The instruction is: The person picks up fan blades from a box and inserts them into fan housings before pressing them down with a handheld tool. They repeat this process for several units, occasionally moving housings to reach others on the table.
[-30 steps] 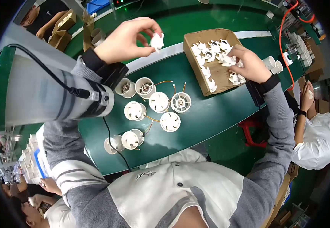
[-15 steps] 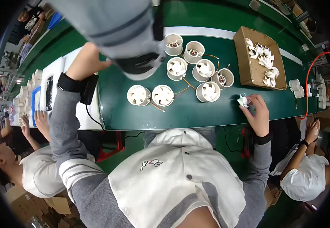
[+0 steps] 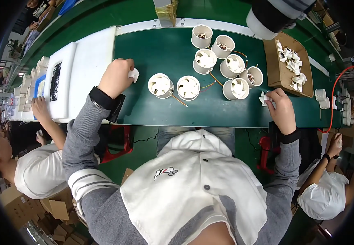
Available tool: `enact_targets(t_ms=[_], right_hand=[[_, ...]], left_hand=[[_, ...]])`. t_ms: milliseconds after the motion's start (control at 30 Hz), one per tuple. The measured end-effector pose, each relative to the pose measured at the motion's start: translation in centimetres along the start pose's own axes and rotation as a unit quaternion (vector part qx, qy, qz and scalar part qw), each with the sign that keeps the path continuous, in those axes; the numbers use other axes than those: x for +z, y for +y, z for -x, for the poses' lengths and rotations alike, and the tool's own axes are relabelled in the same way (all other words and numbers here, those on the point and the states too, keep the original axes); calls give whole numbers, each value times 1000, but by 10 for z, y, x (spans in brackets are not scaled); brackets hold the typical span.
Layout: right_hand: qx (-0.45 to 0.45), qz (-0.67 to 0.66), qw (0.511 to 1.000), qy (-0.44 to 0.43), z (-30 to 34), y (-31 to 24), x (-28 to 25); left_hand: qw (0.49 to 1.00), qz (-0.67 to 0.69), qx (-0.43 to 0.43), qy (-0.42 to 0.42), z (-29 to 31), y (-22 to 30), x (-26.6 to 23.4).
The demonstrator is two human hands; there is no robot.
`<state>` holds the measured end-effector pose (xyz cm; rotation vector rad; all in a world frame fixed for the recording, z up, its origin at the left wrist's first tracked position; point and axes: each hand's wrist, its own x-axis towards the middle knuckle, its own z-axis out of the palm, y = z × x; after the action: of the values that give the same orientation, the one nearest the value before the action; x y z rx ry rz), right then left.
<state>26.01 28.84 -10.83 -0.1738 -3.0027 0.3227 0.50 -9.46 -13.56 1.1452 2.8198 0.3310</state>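
Note:
My left hand (image 3: 118, 77) is closed over the green table's left part, with a small white fan impeller (image 3: 133, 75) showing at its fingertips. Between the fingers of my right hand (image 3: 282, 107) is another white fan impeller (image 3: 263, 99), low over the table's right part. Two round white fan housings, one on the left (image 3: 160, 85) and one beside it (image 3: 188, 87), stand between my hands with bladed impellers inside. Several more stand behind to the right; some hold impellers, while others, such as the far housing (image 3: 202, 36), show bare copper-coloured motor parts.
A cardboard box (image 3: 272, 67) of loose impellers stands at the right. Above its far corner hangs a grey and black cylindrical device (image 3: 268, 18). A white board (image 3: 89, 73) adjoins the table's left end. Co-workers sit on both sides; a red hose (image 3: 332, 102) curves at the right.
My left hand has moved right and nearer, now showing a white impeller. The grey device has swung from above the left-middle to the far right. My right hand still holds its impeller.

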Motion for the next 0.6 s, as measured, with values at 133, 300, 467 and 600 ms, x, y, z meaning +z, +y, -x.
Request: enact_targets(t_ms=[133, 300, 467, 600], right_hand=[[-14, -18, 998, -62, -6, 5, -5], [-3, 18, 997, -78, -3, 0, -8], [20, -96, 992, -75, -1, -5, -15], [36, -505, 861, -39, 31, -37, 10]], left_hand=[[998, -12, -21, -49, -7, 0, -6], [994, -98, -29, -45, -2, 6, -3], [979, 193, -67, -3, 17, 1, -19], [693, 717, -5, 78, 64, 11, -11]])
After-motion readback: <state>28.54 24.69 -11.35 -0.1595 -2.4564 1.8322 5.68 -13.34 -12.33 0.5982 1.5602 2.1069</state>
